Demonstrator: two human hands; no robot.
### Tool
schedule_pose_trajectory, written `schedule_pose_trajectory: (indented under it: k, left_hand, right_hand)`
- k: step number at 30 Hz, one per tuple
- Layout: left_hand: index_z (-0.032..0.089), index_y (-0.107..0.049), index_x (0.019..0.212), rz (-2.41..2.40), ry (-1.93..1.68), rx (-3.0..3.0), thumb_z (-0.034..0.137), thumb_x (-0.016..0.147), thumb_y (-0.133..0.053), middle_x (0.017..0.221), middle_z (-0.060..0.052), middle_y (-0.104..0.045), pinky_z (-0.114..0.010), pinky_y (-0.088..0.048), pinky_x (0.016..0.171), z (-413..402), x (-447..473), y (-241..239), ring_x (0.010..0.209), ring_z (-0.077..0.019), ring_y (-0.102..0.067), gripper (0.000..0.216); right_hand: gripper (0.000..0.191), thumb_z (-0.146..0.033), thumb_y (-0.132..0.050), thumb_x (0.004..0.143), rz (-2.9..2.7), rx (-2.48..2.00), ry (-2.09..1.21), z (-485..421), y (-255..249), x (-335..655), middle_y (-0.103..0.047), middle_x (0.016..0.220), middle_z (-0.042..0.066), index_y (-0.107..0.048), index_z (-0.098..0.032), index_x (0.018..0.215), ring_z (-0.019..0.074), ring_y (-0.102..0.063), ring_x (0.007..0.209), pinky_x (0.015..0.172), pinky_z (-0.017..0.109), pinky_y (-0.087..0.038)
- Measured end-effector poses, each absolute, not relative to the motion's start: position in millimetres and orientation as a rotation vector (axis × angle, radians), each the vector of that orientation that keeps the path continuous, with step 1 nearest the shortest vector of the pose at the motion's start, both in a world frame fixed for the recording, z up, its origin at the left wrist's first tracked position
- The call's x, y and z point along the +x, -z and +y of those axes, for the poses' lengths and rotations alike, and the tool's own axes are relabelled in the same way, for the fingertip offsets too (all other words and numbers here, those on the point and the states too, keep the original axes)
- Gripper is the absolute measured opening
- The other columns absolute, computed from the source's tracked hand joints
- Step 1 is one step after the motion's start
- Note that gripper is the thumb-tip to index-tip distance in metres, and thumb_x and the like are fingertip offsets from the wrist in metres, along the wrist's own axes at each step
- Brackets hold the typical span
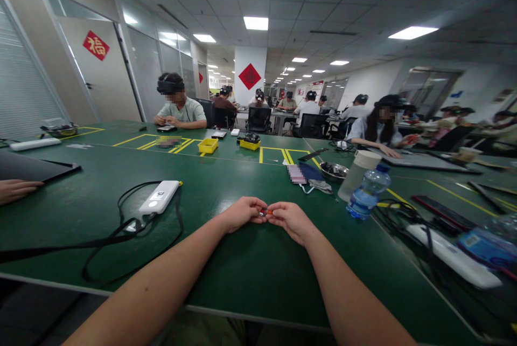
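Observation:
My left hand (241, 212) and my right hand (290, 220) meet over the middle of the green table (226, 270). Both hands are closed in a pinch on a tiny red and orange part (264, 212) held between their fingertips. The part is too small to name. Both forearms rest low over the table's near edge.
A white power bank (159, 196) with a black cable lies to the left. A water bottle (368, 190), a white cup (357, 174) and a metal bowl (333, 171) stand to the right. Yellow trays (208, 145) sit farther back. Another person's hand (16, 189) rests at far left; other people sit around.

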State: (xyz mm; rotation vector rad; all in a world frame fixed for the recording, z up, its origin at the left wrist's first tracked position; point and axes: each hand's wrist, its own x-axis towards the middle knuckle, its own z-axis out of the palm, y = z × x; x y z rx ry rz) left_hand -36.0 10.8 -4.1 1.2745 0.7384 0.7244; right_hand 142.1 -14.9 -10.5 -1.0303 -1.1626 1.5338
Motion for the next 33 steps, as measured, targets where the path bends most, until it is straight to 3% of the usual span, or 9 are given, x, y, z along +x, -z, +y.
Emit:
schedule_pose_trajectory:
  k: [7,14,21,33]
  left_hand:
    - [0.011,-0.059,0.095,0.774,-0.710,1.458,0.008,0.064,-0.062,0.080,-0.006,-0.062,-0.023,-0.050,0.059,9.2,-40.0,3.5,0.058,-0.0096,-0.060,0.031]
    - [0.012,-0.058,0.095,0.681,-0.774,1.271,0.005,0.067,-0.062,0.090,-0.008,-0.061,-0.029,-0.050,0.078,10.5,-39.3,6.3,0.078,-0.0138,-0.064,0.029]
    - [0.010,-0.058,0.093,0.696,-0.767,1.150,0.003,0.068,-0.060,0.088,-0.009,-0.061,-0.029,-0.051,0.079,14.2,-39.0,7.6,0.081,-0.0159,-0.064,0.027]
    - [0.010,-0.059,0.092,0.698,-0.773,1.134,0.002,0.067,-0.059,0.089,-0.010,-0.061,-0.028,-0.052,0.077,13.9,-38.2,7.1,0.079,-0.0155,-0.064,0.026]
  right_hand:
    - [0.014,-0.008,-0.065,0.062,-1.183,-1.061,-1.494,-17.4,8.8,141.0,-0.066,0.075,0.007,-0.062,-0.012,0.075,0.0129,-0.064,0.067,0.067,0.025,-0.053]
    - [0.017,-0.018,-0.071,0.062,-1.171,-1.031,-1.469,-17.3,8.3,141.8,-0.064,0.072,0.005,-0.061,-0.012,0.075,0.0124,-0.063,0.065,0.066,0.026,-0.052]
    - [0.026,-0.037,-0.056,0.078,-1.039,-1.014,-1.552,-15.9,4.8,141.6,-0.062,0.073,0.007,-0.059,-0.011,0.075,0.0140,-0.063,0.067,0.065,0.027,-0.052]
    - [0.010,-0.020,-0.061,0.072,-1.088,-1.045,-1.547,-14.1,6.5,142.8,-0.065,0.075,0.008,-0.061,-0.011,0.077,0.0130,-0.063,0.068,0.067,0.026,-0.052]
